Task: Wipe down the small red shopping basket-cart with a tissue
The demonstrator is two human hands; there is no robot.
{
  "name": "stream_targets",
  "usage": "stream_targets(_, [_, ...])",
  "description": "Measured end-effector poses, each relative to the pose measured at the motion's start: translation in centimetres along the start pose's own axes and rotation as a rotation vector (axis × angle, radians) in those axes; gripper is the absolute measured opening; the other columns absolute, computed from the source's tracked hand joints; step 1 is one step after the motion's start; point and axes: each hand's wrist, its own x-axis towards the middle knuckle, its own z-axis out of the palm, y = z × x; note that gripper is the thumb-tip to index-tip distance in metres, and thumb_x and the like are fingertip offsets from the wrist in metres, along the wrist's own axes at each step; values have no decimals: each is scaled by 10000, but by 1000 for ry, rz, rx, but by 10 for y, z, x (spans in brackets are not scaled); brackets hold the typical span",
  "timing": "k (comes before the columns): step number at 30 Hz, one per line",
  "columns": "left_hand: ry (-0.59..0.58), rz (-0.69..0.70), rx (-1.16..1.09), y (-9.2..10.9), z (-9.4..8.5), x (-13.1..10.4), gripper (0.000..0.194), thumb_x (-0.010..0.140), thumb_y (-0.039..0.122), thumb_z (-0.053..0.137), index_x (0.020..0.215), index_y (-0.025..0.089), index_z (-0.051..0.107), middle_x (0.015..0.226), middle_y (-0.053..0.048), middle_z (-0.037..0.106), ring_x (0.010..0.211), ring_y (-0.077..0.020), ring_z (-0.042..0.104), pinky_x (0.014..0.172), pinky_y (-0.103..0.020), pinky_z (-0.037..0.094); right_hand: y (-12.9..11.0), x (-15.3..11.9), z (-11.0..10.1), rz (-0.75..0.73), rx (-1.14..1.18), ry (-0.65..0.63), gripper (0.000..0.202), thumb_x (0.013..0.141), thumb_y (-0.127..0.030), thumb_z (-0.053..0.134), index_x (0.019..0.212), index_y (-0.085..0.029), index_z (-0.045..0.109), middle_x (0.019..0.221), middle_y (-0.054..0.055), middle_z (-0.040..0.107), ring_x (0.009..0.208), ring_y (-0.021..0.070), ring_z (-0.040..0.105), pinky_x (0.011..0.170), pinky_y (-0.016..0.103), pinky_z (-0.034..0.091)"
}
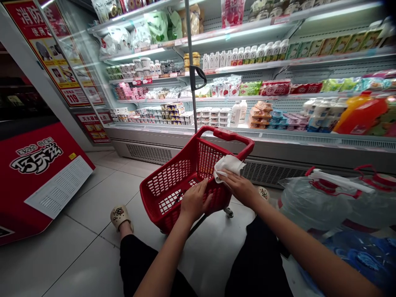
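A red plastic shopping cart (168, 173) with a lattice basket stands between my legs, its handle toward the fridge. My left hand (194, 201) is on the near side rim, fingers toward the inside and thumb on the outer wall. In my right hand (238, 185) is a crumpled white cloth (228, 166), pressed on the rim at the corner below the handle. The fingers lie over the cloth and hide part of it and of the rim. Inside the basket a small dark item (177, 197) shows on the floor lattice; I cannot make out what it is.
An open refrigerated shelf (148, 131) with cartons, cups and bottles runs behind the cart. Large water jugs (318, 202) stand close on my right. A red freezer (40, 185) is at the left. A cart wheel (229, 213) rests on the tiled floor (83, 255).
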Motion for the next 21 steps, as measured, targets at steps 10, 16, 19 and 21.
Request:
stream_targets(10, [-34, -30, 26, 3, 0, -3, 637, 945, 200, 560, 1556, 195, 381, 1453, -92, 631, 1224, -243, 668, 1025, -380, 555, 49, 5, -14, 272, -54, 132, 490, 1087, -270, 372, 1566, -193, 444, 1558, 133, 523, 1487, 270, 432, 1182, 472, 439])
stream_targets(16, [-38, -20, -1, 0, 0, -3, 631, 932, 186, 546, 1544, 186, 390, 1465, -93, 623, 1265, -238, 645, 1066, -385, 535, -31, 7, 11, -46, 89, 28, 581, 1023, -102, 420, 1590, -222, 404, 1565, 91, 523, 1494, 241, 421, 1180, 438, 451])
stream_targets(19, [-48, -7, 37, -2, -1, -4, 662, 936, 188, 525, 1573, 193, 343, 1503, -108, 588, 1287, -255, 634, 1056, -410, 540, -14, 4, 6, -36, 73, 38, 574, 1021, -112, 436, 1580, -246, 424, 1546, 85, 545, 1457, 244, 477, 1169, 451, 458])
stream_targets(21, [-56, -6, 61, -2, -1, -4, 690, 932, 189, 521, 1590, 193, 314, 1531, -117, 560, 1301, -267, 625, 1055, -422, 539, 13, -1, -3, 55, 19, 69, 533, 1046, -158, 418, 1572, -243, 439, 1548, 96, 542, 1445, 249, 493, 1149, 450, 473])
